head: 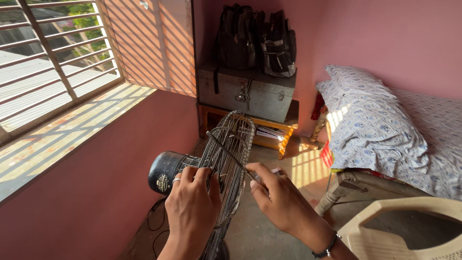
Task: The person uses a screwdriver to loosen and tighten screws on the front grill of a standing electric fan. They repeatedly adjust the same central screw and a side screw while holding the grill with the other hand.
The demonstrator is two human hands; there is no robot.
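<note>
- Two hands work at a round wire fan cage (231,149), low between window wall and bed (385,130).
- Left hand (192,204): fingers curled around the wires.
- Right hand (276,197): fingers pinching a thin metal rod (226,151).
- Black motor (166,171): smooth, cylindrical.

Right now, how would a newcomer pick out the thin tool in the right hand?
Start at the wire fan cage standing below the window. The left hand steadies its rim; the right hand pinches a thin dark rod laid diagonally across the cage. Unlike the curved cage wires, it is straight and loose.
</note>
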